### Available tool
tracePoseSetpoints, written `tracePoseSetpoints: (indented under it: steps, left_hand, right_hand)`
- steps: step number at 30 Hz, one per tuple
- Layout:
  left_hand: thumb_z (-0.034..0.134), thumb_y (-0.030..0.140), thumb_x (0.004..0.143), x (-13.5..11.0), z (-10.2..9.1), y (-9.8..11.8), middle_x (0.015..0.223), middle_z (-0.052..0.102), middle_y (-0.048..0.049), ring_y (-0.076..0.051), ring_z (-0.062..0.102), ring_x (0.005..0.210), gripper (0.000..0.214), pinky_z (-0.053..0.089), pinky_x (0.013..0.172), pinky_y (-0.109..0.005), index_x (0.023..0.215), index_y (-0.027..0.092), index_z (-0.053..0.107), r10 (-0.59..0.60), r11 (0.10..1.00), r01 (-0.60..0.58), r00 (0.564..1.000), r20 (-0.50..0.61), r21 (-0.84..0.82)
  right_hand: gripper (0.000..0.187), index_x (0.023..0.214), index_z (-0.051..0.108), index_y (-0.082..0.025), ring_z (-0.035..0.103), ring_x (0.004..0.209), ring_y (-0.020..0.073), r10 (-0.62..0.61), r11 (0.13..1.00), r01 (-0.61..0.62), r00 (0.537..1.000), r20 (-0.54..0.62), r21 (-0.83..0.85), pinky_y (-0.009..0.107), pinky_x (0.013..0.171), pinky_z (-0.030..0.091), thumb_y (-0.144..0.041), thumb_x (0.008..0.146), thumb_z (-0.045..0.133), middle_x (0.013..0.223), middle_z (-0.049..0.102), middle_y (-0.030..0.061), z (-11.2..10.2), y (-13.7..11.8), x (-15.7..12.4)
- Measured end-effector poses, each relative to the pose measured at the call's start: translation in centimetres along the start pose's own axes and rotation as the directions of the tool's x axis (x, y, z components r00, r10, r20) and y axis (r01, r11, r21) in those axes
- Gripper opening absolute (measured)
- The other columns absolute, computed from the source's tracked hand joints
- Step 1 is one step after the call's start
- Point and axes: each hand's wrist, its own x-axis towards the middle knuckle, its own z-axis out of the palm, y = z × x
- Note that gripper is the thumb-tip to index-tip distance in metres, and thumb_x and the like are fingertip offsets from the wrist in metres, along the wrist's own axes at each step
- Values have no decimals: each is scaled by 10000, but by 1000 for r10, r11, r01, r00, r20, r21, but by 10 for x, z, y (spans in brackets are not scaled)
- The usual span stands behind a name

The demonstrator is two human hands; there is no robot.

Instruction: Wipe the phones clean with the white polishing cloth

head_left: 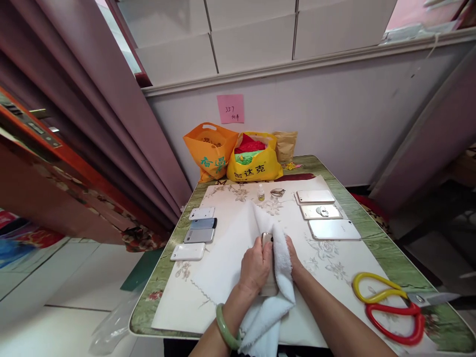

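Near the front of the table, my left hand [255, 266] grips a gold-coloured phone [270, 283], its fingers closed round the side edge. A white cloth [283, 258] is wrapped against the phone's right side and drapes down toward the table's front edge. My right hand [293, 255] is closed on that cloth from the right; the cloth hides most of its fingers. To the left lie several phones [188, 251] in a column. On the right, more phones [334, 229] lie face down, one with a ring holder on its back.
Large scissors [394, 307] with yellow and red handles lie at the right front. A small bottle [261, 192] and dark wire-like items [277, 192] sit mid-table. Behind stand an orange bag [210, 148], a yellow bag [256, 171] and a brown paper bag [285, 145].
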Motion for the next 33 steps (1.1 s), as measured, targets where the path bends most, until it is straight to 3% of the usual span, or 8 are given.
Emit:
tracePoseSetpoints:
  steps: [4,11,16,21,26,30,33]
  left_hand:
    - [460,487,896,10,1,-4,651,606,-25,-210,533,605,290,306,594,-289,725,255,498,5,999,-1,997,-76,46]
    - [446,479,886,50,-10,0,643,545,2,-177,500,648,313,341,647,-274,688,238,440,-5,989,-34,966,-260,-142]
    - [442,502,880,69,-8,-5,667,567,-8,-172,512,652,323,377,652,-277,725,222,480,-80,973,6,946,-313,-229]
    - [436,557,883,57,-4,-12,753,614,-27,-176,559,712,360,423,680,-283,843,206,505,-118,953,22,945,-304,-301]
    - [457,560,877,33,3,-18,695,585,16,-151,536,587,341,414,579,-263,880,219,474,-132,946,68,974,-184,-317]
    - [430,511,905,26,4,-18,766,611,0,-153,557,664,299,424,637,-261,910,219,490,-65,970,5,969,-239,-243]
    - [416,494,916,26,0,-19,786,619,-7,-151,557,687,298,417,648,-253,927,212,513,-45,975,-5,975,-217,-224]
  right_hand:
    - [262,632,590,-206,459,567,159,-25,999,29,994,110,-29,287,527,405,-445,689,681,564,535,-11,4,-5,-1]
    - [261,558,604,-181,437,554,147,-49,990,76,976,214,-119,273,553,394,-406,659,687,546,545,-13,8,-1,-2]
    - [252,626,638,-161,463,581,147,-48,986,85,968,247,-141,268,587,401,-400,703,667,588,571,-10,9,2,-1]
    - [261,702,657,-161,493,618,158,-33,995,51,981,191,-90,264,591,424,-419,707,690,640,610,-1,10,-2,-1]
    - [327,779,675,-168,551,631,190,-14,998,27,981,196,-60,286,586,462,-493,750,659,664,640,20,12,-8,-4]
    - [331,853,692,-176,602,751,222,-71,991,95,966,247,-89,316,714,504,-493,761,661,739,673,28,13,-7,-5]
    - [311,844,696,-181,608,784,223,-105,983,138,965,241,-125,319,757,506,-475,744,683,759,682,26,11,-3,-3]
